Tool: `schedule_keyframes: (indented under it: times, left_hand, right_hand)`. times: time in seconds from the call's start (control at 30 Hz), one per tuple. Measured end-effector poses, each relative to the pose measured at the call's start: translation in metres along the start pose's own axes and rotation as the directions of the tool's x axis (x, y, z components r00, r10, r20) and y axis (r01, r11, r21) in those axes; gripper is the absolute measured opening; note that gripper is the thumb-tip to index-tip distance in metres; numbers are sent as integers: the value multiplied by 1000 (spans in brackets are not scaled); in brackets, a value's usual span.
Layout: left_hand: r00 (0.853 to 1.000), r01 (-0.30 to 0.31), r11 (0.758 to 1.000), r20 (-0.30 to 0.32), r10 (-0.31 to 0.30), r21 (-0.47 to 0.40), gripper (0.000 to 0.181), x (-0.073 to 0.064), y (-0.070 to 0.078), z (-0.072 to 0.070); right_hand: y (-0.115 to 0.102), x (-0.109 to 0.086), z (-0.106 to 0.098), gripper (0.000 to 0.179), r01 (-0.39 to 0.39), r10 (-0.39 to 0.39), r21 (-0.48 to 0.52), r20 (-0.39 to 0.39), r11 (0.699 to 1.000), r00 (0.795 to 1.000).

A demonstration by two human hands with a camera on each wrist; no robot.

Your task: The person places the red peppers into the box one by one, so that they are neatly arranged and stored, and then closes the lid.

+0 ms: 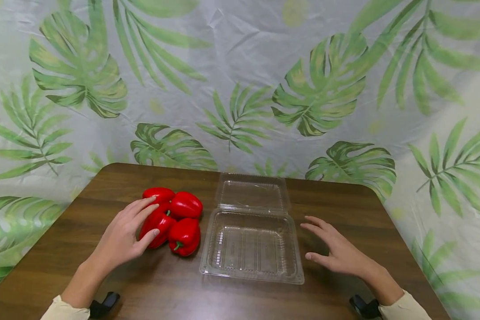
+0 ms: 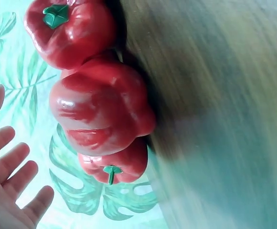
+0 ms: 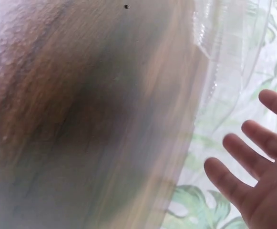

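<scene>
Several red bell peppers with green stems sit bunched left of the middle of the table. The front one point(image 1: 185, 236) shows its stem toward me. My left hand point(image 1: 122, 233) hovers over the left side of the bunch, fingers spread, overlapping the left pepper point(image 1: 160, 227) in the head view. In the left wrist view its fingers point(image 2: 16, 160) are apart from the peppers point(image 2: 100, 107). A clear plastic clamshell container point(image 1: 253, 278) lies opened flat, its lid point(image 1: 251, 195) folded away from me. Just right of it my right hand point(image 1: 338, 253) is held with fingers extended, holding nothing.
The dark wooden table point(image 1: 144, 293) has rounded far corners. Behind it hangs a pale curtain point(image 1: 248, 58) with green leaf prints, close to the far edge. Black straps point(image 1: 104, 304) show at both wrists.
</scene>
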State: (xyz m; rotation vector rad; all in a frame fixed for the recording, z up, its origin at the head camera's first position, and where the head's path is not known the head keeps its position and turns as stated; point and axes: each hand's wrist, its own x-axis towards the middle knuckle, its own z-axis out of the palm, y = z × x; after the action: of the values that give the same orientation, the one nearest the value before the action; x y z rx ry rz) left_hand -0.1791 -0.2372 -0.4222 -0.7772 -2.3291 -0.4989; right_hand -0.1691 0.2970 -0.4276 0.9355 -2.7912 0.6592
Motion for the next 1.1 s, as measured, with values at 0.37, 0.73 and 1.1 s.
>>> schedule_keyframes:
  times: [0.37, 0.73, 1.1]
  left_hand:
    - [1000, 20, 999, 9, -20, 33, 48, -11, 0, -3]
    - [998, 68, 998, -9, -68, -15, 48, -18, -1, 4]
    - [985, 158, 987, 63, -159, 11, 54, -19, 2, 5]
  right_hand:
    - [-10, 4, 9, 76, 49, -52, 59, 53, 997, 997]
    - [-13, 0, 18, 79, 108, -108, -9, 31, 994, 994]
    - [-15, 0, 19, 80, 120, -120, -20, 25, 993, 992]
